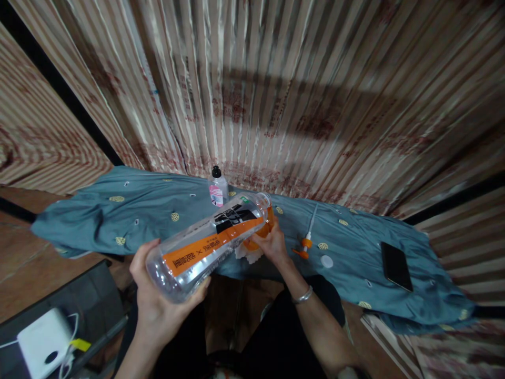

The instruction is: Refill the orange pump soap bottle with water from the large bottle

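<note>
My left hand point(158, 295) grips the base of a large clear plastic bottle point(209, 243) with an orange and black label, held tipped on its side above my lap. At the bottle's mouth my right hand point(271, 243) holds an orange piece point(269, 225) together with a white cloth or tissue point(246, 254). A silver bracelet point(303, 296) circles my right wrist. Both hands hover at the near edge of a surface draped in teal fabric point(118, 221).
On the teal fabric stand a small bottle with a black cap and pink label point(218, 188), an orange and white pump tube point(306, 238), a small white disc point(326, 261) and a black phone point(396, 265). A white box with cables point(44, 343) lies at lower left. Striped curtains point(276, 95) hang behind.
</note>
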